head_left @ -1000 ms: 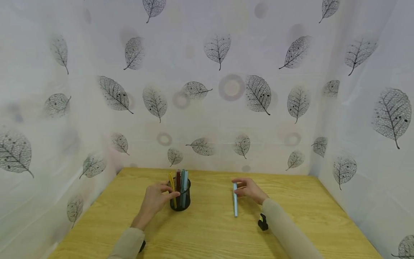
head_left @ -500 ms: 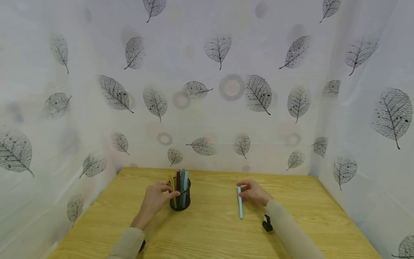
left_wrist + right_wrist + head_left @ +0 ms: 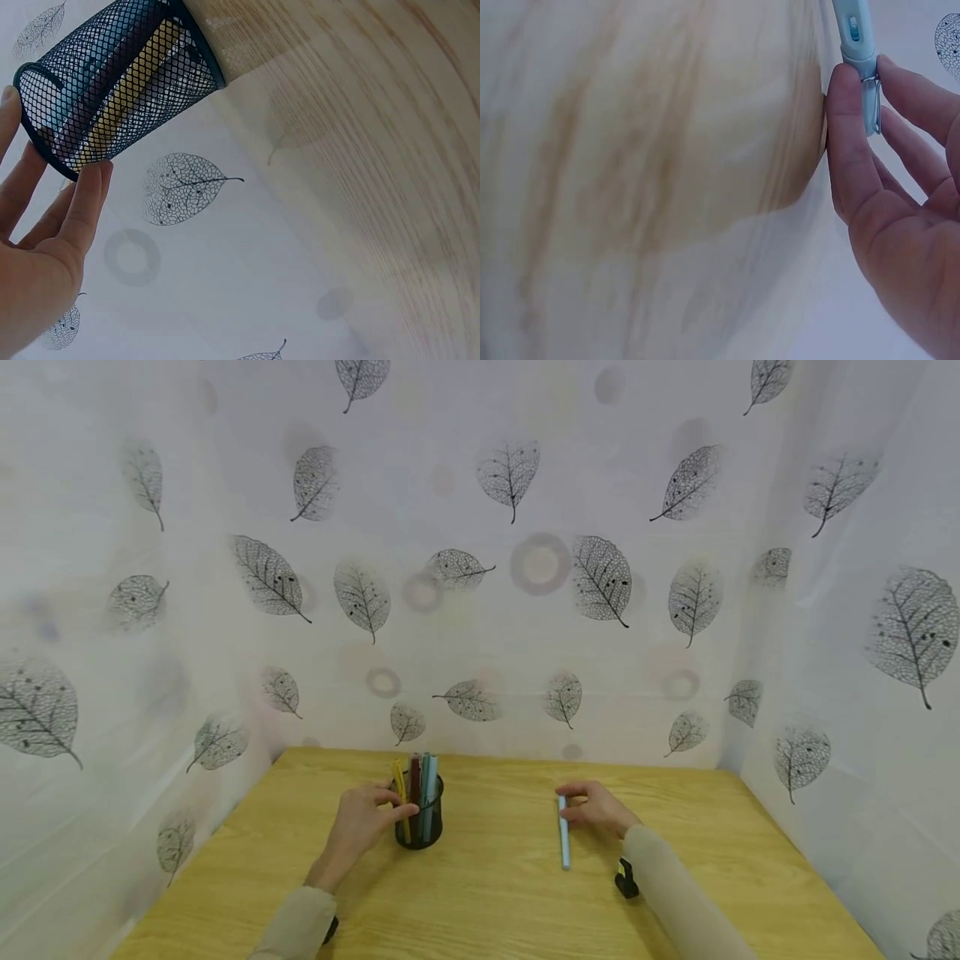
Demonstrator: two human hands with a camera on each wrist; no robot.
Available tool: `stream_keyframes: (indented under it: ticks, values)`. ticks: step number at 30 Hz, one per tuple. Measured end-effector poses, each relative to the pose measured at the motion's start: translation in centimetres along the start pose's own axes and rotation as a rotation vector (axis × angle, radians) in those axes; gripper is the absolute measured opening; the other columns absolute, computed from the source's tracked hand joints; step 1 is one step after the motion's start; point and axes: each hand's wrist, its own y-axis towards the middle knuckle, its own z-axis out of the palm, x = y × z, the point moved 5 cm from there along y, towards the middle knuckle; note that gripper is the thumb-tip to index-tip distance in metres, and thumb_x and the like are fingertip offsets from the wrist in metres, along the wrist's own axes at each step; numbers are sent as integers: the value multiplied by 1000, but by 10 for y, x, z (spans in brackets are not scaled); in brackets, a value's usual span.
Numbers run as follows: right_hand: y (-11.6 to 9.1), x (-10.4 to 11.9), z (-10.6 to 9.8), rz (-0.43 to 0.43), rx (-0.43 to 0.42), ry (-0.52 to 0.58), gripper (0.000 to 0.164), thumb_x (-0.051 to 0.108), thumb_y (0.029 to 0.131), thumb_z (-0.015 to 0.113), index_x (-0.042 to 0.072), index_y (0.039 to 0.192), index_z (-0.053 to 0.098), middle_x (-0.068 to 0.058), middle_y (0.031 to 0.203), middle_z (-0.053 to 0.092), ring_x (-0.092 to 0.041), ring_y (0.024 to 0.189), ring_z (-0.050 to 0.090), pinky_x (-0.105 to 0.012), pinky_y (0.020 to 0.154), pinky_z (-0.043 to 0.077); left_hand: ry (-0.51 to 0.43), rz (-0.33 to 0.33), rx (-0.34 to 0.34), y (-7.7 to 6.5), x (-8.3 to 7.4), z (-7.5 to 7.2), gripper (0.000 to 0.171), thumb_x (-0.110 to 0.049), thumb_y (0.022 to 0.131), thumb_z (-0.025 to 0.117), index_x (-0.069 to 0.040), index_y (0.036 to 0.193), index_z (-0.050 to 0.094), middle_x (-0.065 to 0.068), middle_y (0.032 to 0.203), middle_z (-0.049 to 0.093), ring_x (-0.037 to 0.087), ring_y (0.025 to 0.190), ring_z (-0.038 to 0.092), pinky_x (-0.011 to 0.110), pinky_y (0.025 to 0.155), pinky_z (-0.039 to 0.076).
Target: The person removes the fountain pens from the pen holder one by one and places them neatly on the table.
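A black mesh pen holder (image 3: 427, 841) stands upright at the left of the table, with yellow, dark red, teal and light blue pens (image 3: 431, 777) in it. My left hand (image 3: 362, 817) holds the holder near its top rim, thumb on one side and fingers on the other, as the left wrist view (image 3: 56, 251) shows. Off to the right, my right hand (image 3: 600, 810) pinches a light blue pen (image 3: 565, 847) by its capped end between thumb and fingers. The metal clip of this pen (image 3: 857, 37) shows in the right wrist view. Whether the pen touches the table is hard to tell.
The wooden table (image 3: 480, 893) stretches between both hands. A white curtain (image 3: 480, 635) printed with dark leaves encloses the back and sides. Black straps (image 3: 626, 878) sit at the wrists.
My right hand has moved a little to the right and toward me, carrying the light blue pen. The left hand and the pen holder have stayed in place.
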Motion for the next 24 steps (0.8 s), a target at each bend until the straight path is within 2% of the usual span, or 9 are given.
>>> stream_keyframes:
  ticks: [10,17,24]
  values:
    - [2,-1,2,-28,18,-15,51,-5,87,69,-16,132,50,-39,137,45,-25,96,68,-38,80,60,-12,16,-17,-1,0,0,24,-40,79,80,-16,77,78,20,119,68,37,111,65,50,87,55]
    - [1,-2,3,-2,23,-7,50,-5,87,68,-15,134,50,-37,139,44,-26,99,67,-37,81,59,-10,20,-13,0,2,1,22,-38,79,81,-17,76,78,19,117,70,36,110,65,50,86,55]
    - [1,0,2,-14,19,-32,51,-4,87,68,-16,133,50,-37,137,46,-26,99,67,-37,81,59,-15,21,-16,-1,-1,-1,23,-38,79,81,-16,77,77,19,118,69,36,109,66,48,84,56]
